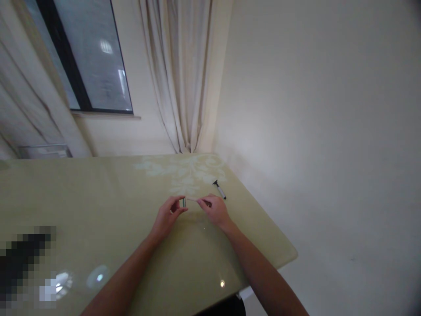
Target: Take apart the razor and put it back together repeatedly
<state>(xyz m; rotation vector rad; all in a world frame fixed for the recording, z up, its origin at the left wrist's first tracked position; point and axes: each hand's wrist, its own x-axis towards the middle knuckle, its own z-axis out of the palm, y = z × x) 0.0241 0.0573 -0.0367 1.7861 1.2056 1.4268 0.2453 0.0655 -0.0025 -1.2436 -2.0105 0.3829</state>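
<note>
My left hand (168,215) pinches a small, narrow green-and-dark piece (184,202) upright between thumb and fingers. It looks like a razor cartridge, but it is too small to be sure. From the closed fingers of my right hand (213,210) a thin pale stick (192,200) points left. Its tip comes close to the small piece; whether they touch I cannot tell. Just beyond my right hand a razor (220,191) with a grey-and-black handle lies on the table (98,206), its dark head pointing away from me.
The glossy table runs up to a plain wall (312,131) on the right, and its rounded corner (294,254) is near my right forearm. A gathered curtain (184,79) hangs behind the table, beside a window (95,52). Something dark and pixelated (23,259) shows at lower left.
</note>
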